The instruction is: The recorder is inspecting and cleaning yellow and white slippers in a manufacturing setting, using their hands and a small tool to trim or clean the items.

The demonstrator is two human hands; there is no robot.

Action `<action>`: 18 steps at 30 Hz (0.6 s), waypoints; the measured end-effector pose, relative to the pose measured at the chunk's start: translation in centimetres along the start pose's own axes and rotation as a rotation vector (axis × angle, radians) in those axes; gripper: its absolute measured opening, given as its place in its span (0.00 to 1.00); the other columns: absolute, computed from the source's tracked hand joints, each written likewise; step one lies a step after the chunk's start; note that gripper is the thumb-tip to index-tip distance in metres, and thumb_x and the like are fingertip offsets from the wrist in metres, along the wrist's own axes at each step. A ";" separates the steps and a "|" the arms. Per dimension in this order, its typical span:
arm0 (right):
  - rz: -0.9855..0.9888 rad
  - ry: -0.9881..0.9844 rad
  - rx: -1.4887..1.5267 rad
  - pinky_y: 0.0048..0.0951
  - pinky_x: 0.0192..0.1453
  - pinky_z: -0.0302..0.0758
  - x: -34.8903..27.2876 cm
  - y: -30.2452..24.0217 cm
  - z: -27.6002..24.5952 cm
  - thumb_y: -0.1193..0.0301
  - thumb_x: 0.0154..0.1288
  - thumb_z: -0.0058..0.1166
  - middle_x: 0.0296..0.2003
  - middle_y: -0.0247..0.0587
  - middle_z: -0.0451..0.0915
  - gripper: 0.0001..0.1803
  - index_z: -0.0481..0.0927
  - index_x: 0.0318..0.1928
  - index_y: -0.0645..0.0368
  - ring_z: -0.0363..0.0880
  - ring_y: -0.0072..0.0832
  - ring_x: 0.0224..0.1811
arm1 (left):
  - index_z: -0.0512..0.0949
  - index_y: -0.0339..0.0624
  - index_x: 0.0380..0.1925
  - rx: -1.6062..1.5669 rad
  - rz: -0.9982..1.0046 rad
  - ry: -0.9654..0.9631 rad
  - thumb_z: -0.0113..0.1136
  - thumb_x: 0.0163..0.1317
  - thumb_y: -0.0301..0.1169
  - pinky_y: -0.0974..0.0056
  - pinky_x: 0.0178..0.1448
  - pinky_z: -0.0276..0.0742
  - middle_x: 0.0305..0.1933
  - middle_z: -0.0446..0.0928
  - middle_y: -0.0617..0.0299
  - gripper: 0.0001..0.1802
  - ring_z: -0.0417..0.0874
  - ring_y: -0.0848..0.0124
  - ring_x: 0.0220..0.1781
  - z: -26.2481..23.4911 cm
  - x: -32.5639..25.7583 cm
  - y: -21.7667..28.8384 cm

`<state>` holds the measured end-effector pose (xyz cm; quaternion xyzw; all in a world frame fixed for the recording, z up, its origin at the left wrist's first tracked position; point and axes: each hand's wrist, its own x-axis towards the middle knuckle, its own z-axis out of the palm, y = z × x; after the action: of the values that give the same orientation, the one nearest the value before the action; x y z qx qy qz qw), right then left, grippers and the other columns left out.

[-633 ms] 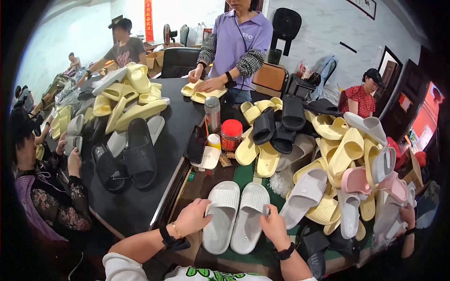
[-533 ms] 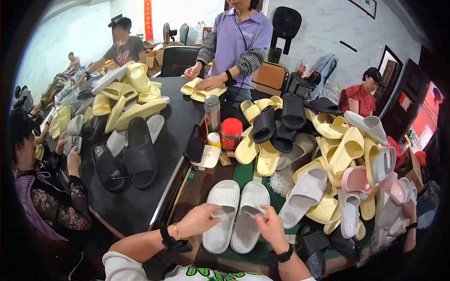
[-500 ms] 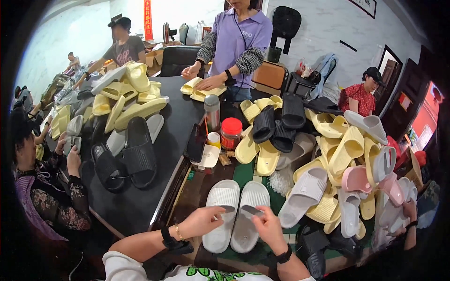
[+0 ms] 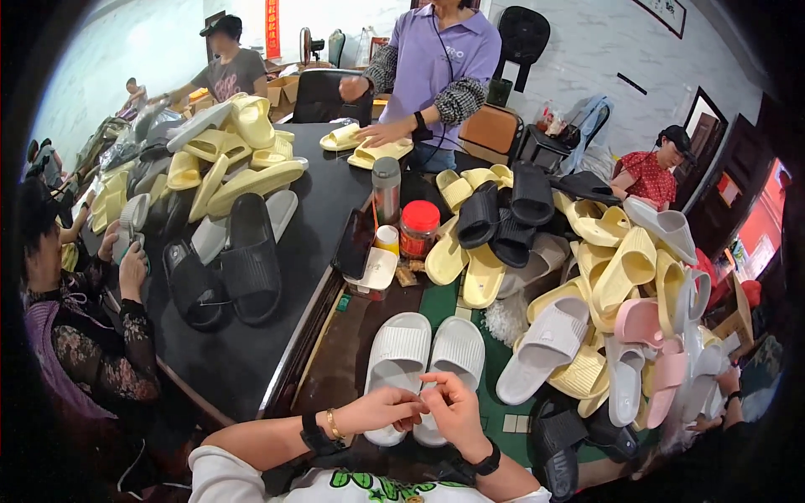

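A pair of light grey slide slippers [image 4: 399, 345] lies side by side in front of me, toes pointing away. Above their heel ends, my left hand [image 4: 381, 411] and my right hand [image 4: 455, 412] meet, fingertips close together. Both hands are closed in a pinch; whatever sits between the fingers is too small to make out. My hands hide part of the insoles. Just right of the pair, a single pale grey slipper [image 4: 543, 348] leans on a heap of yellow slippers [image 4: 625, 268].
Beyond the slippers stand a red-lidded jar [image 4: 418, 230], a steel flask [image 4: 386, 195], a white box [image 4: 371, 272] and a dark phone [image 4: 355, 243]. Black slippers [image 4: 251, 268] and a mixed pile lie on the dark table [image 4: 323, 201]. Co-workers handle slippers across and beside me.
My hands have come together from apart over the slippers, and their fingers have closed. The person in purple across the table has lifted one hand off the yellow slippers.
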<state>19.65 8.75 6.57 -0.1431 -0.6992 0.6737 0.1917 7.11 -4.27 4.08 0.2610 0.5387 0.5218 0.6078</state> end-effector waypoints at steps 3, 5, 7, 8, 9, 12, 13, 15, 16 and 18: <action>0.005 0.015 -0.036 0.19 0.28 0.69 0.1 -0.1 -0.3 0.72 0.69 0.53 0.23 0.29 0.77 0.13 0.77 0.52 0.64 0.73 0.14 0.25 | 0.80 0.35 0.40 0.016 0.023 -0.026 0.56 0.71 0.35 0.72 0.39 0.77 0.34 0.80 0.66 0.13 0.79 0.80 0.33 -0.2 -0.2 -0.6; 0.047 -0.048 -0.037 0.18 0.31 0.70 0.2 0.3 -0.6 0.74 0.68 0.53 0.32 0.32 0.79 0.16 0.75 0.55 0.64 0.73 0.14 0.27 | 0.80 0.35 0.40 0.058 0.023 -0.030 0.56 0.71 0.34 0.72 0.39 0.77 0.34 0.80 0.66 0.12 0.79 0.80 0.33 -0.2 -0.3 -0.7; -0.064 0.074 -0.027 0.17 0.32 0.71 0.5 0.8 0.2 0.74 0.68 0.54 0.38 0.34 0.78 0.19 0.73 0.57 0.64 0.73 0.14 0.29 | 0.80 0.35 0.40 0.104 0.021 -0.037 0.57 0.71 0.34 0.72 0.40 0.78 0.34 0.80 0.65 0.12 0.79 0.80 0.34 -0.1 -0.3 -0.5; -0.176 0.193 -0.016 0.17 0.33 0.71 0.7 1.0 0.5 0.75 0.67 0.54 0.45 0.36 0.77 0.21 0.71 0.60 0.64 0.73 0.14 0.30 | 0.80 0.35 0.40 0.098 0.036 -0.001 0.58 0.70 0.33 0.72 0.40 0.78 0.34 0.81 0.65 0.11 0.80 0.80 0.34 0.0 -0.4 0.1; -0.174 0.192 -0.017 0.17 0.33 0.71 0.9 1.4 0.3 0.75 0.67 0.54 0.45 0.36 0.77 0.21 0.71 0.60 0.64 0.73 0.14 0.30 | 0.80 0.35 0.40 0.088 0.050 0.036 0.58 0.70 0.33 0.72 0.41 0.79 0.35 0.81 0.64 0.11 0.81 0.79 0.35 0.0 -0.5 0.5; -0.168 0.255 0.003 0.17 0.35 0.71 1.1 2.3 -0.5 0.76 0.66 0.54 0.54 0.38 0.72 0.26 0.66 0.65 0.62 0.72 0.14 0.32 | 0.80 0.36 0.42 0.010 0.178 0.162 0.58 0.69 0.32 0.72 0.42 0.81 0.35 0.81 0.65 0.10 0.82 0.79 0.35 -0.5 -0.9 1.7; -0.056 0.110 0.043 0.17 0.34 0.71 0.7 2.6 -0.8 0.76 0.68 0.53 0.52 0.37 0.74 0.26 0.66 0.65 0.61 0.72 0.14 0.31 | 0.80 0.36 0.42 0.009 0.179 0.162 0.58 0.69 0.32 0.72 0.42 0.81 0.35 0.81 0.65 0.10 0.82 0.79 0.35 -0.6 -1.1 2.2; 0.057 -0.035 0.082 0.16 0.34 0.72 0.2 2.7 -0.9 0.75 0.69 0.52 0.50 0.36 0.76 0.26 0.66 0.66 0.61 0.73 0.15 0.29 | 0.80 0.34 0.42 -0.041 0.286 0.280 0.58 0.69 0.30 0.71 0.43 0.81 0.36 0.81 0.64 0.10 0.83 0.78 0.36 -0.6 -1.6 3.3; 0.175 -0.183 0.119 0.17 0.34 0.72 0.0 2.3 -0.6 0.74 0.70 0.50 0.47 0.36 0.77 0.25 0.66 0.66 0.61 0.72 0.15 0.28 | 0.79 0.33 0.42 -0.100 0.314 0.293 0.56 0.70 0.29 0.70 0.44 0.81 0.37 0.82 0.61 0.09 0.83 0.75 0.38 -0.4 -1.9 4.0; 0.318 -0.374 0.099 0.18 0.33 0.73 -0.7 1.3 -0.1 0.71 0.73 0.46 0.38 0.33 0.81 0.18 0.72 0.61 0.62 0.73 0.14 0.26 | 0.79 0.34 0.42 -0.124 0.352 0.332 0.57 0.69 0.29 0.70 0.44 0.81 0.38 0.82 0.60 0.09 0.84 0.75 0.38 -0.5 -2.2 4.5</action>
<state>20.20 8.58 5.24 -0.1147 -0.6574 0.7435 -0.0428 5.30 -4.94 8.74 0.2237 0.5446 0.6873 0.4255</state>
